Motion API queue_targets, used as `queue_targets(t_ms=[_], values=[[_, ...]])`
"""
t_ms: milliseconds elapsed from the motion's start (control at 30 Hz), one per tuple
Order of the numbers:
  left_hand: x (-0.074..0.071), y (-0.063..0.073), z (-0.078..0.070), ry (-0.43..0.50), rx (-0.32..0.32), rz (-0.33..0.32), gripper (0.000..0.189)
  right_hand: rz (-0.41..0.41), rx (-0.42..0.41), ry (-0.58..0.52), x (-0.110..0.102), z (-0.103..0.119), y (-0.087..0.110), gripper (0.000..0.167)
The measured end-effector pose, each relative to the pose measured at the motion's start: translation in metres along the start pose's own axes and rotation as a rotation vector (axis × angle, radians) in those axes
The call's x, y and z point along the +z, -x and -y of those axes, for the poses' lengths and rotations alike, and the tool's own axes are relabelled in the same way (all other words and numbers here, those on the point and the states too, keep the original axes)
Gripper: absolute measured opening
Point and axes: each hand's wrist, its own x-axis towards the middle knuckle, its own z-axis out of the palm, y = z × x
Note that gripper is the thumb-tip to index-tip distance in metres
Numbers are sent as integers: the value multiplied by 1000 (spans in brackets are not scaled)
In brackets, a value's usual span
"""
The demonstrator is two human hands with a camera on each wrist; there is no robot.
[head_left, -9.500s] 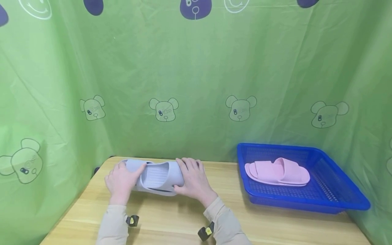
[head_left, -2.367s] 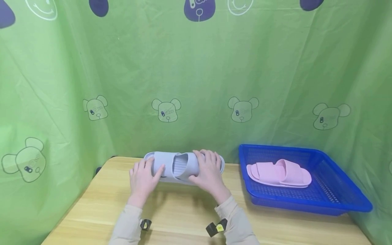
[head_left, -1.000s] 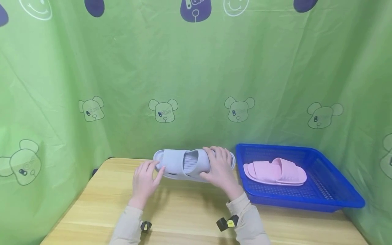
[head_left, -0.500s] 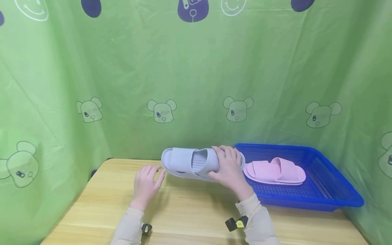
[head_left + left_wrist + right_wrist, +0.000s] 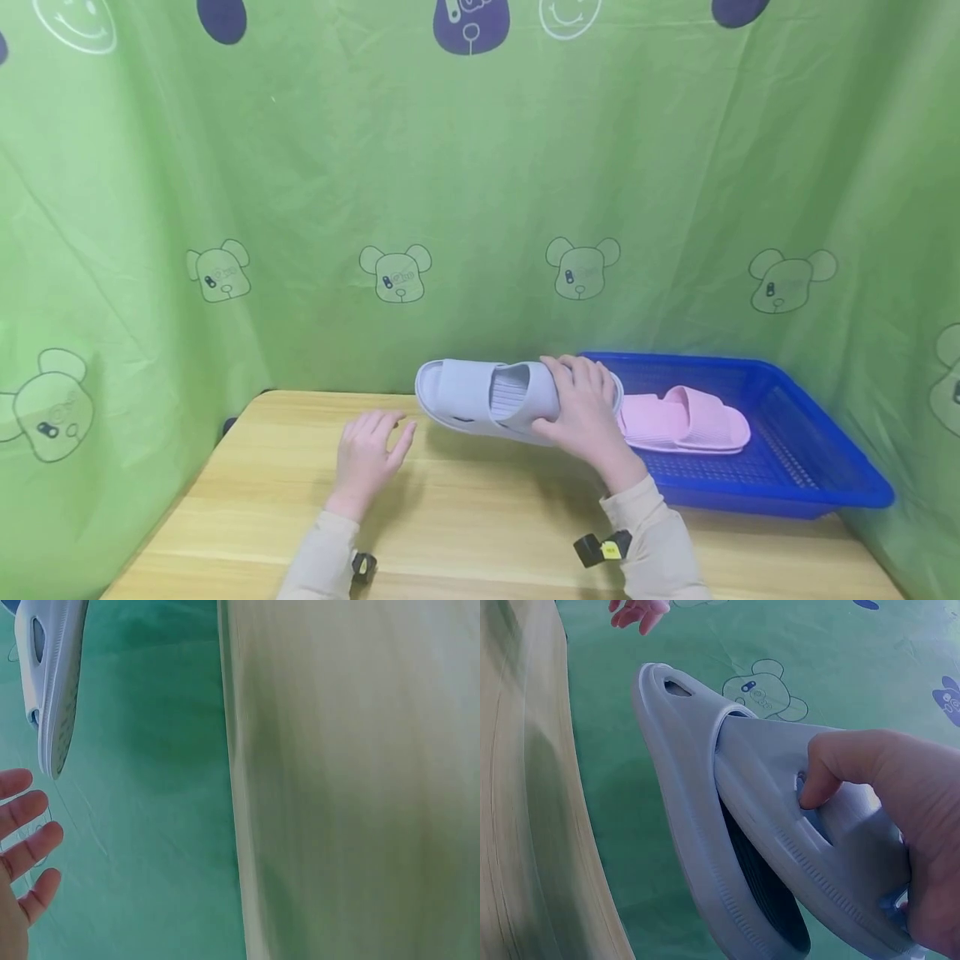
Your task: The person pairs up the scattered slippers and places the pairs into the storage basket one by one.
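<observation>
A pair of light grey-blue slippers [image 5: 468, 393], fitted one into the other, hangs above the table's back edge. My right hand [image 5: 588, 417] grips the pair near its right end. In the right wrist view the thumb [image 5: 855, 761] presses into a side opening of the upper slipper, while the lower slipper [image 5: 694, 780] sticks out beyond it. My left hand [image 5: 369, 454] stands apart at lower left of the pair, its fingers relaxed and holding nothing. The left wrist view shows those loose fingers [image 5: 30, 851] below the slippers' end [image 5: 56, 697].
On the right stands a blue mesh basket [image 5: 750, 497] with a pair of pink slippers [image 5: 701, 421] in it, partly hidden by my right hand and the grey-blue pair. The wooden table [image 5: 465, 525] reaches a green printed curtain [image 5: 480, 167] behind and on both sides.
My left hand has let go of the grey-blue slippers. My right hand has carried them rightward, from the table's left side to near the basket's left edge.
</observation>
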Motion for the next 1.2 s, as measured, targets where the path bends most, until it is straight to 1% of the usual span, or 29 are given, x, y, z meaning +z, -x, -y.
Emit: queue_targets(t_ms=[100,300,500,800,1000,1200], values=[[2,-1,-3,6,4,12,28,-9,-2,-11,-3,-2,1,88],[5,-2,-8,10,7,19,28,-49,-36,-15,-8,-6,1,86],[8,-4,-13,19,2,38,29,-42,-34,-5,-15,-8,1,86],[11,-12,-17,29,28,55,28,-59,-38,5,-24,-16,1,87],[11,-14,-20,28,26,87,29,-76,-54,13,-29,-24,2,87],[11,-16,-22,23,36,109,31,-63,-49,21,-36,-29,2,88]])
